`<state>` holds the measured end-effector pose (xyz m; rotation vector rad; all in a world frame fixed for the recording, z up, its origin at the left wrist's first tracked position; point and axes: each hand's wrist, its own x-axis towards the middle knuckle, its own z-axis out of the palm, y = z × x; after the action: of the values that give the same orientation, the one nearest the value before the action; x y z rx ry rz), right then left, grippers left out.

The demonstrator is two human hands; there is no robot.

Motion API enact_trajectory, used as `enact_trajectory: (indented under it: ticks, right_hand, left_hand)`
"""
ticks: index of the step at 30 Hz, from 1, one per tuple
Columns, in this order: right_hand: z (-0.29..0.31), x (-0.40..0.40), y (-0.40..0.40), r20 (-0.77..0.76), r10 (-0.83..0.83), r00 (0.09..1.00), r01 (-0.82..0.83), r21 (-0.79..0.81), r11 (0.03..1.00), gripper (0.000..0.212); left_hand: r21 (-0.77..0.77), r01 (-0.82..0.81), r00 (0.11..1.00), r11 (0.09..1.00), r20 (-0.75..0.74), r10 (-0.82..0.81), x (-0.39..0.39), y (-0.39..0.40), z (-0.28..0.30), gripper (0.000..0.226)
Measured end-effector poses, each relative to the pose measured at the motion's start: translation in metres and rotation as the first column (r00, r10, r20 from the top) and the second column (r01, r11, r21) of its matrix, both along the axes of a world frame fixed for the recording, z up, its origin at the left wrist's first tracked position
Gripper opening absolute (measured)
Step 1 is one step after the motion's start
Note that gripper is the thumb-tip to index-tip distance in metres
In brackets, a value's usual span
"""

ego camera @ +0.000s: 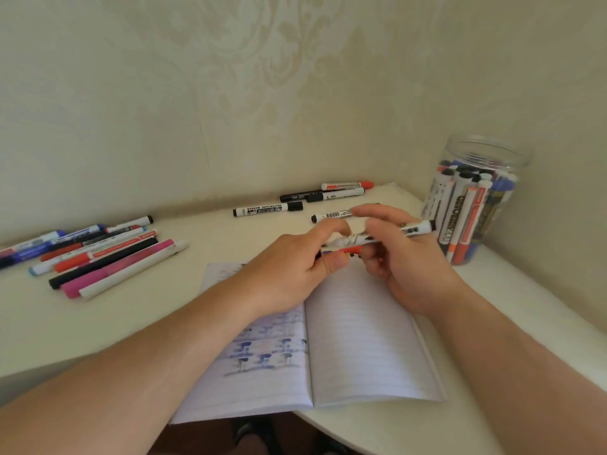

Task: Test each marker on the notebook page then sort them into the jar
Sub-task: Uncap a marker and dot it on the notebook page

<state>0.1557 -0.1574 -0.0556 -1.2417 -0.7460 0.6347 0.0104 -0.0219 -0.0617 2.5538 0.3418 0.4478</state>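
Note:
Both my hands hold a white whiteboard marker [414,229] level above the open notebook [361,343]. My left hand [295,261] grips its left end with curled fingers and thumb. My right hand [394,251] holds the barrel from below, its index finger stretched out above. Another red and black marker [351,250] shows under the left fingers. The notebook's left page carries blue and dark test marks; the right page is blank lined paper. The clear plastic jar [473,198] stands at the right, holding several markers upright.
A pile of several markers [95,254] lies at the left of the white table [164,310]. More markers [315,200] lie near the wall behind my hands. The table's curved front edge runs under the notebook. Wallpapered walls close the corner behind the jar.

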Motion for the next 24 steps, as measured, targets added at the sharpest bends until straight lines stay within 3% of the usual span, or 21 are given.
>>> enact_trajectory:
  ticks: [2,4,7,9,11,16,24]
  right_hand:
    - [0.006,0.011,-0.001,-0.195,-0.088,0.977,0.095,0.027,0.995,0.027]
    - [0.008,0.022,-0.004,-0.236,-0.136,0.962,0.143,0.014,0.99,0.028]
    - [0.001,0.022,-0.005,0.074,-0.148,0.986,0.156,-0.117,0.981,0.023]
    - [-0.002,0.017,-0.003,0.284,-0.144,0.948,0.202,-0.184,0.962,0.017]
    - [-0.004,0.014,0.001,0.388,-0.133,0.912,0.234,-0.224,0.946,0.017]
    - [-0.008,0.009,0.006,0.45,-0.108,0.887,0.264,-0.301,0.916,0.018]
    - [-0.012,0.007,0.014,0.399,-0.203,0.894,0.345,-0.326,0.88,0.022]
  left_hand:
    - [-0.04,-0.061,0.998,0.997,-0.027,0.06,-0.004,0.002,-0.001,0.044]
    - [0.057,-0.089,0.991,0.994,-0.1,0.095,-0.008,0.002,-0.006,0.035]
    - [0.188,-0.05,0.981,0.981,-0.177,0.084,-0.014,0.0,-0.012,0.034]
    - [0.193,-0.043,0.978,0.98,-0.191,0.081,-0.014,0.001,-0.015,0.034]
    - [0.208,-0.048,0.975,0.977,-0.204,0.091,-0.013,0.002,-0.015,0.035]
    - [0.314,-0.059,0.971,0.947,-0.203,0.128,-0.007,-0.001,-0.015,0.044]
    - [0.291,-0.058,0.965,0.955,-0.229,0.129,-0.006,-0.003,-0.009,0.042]
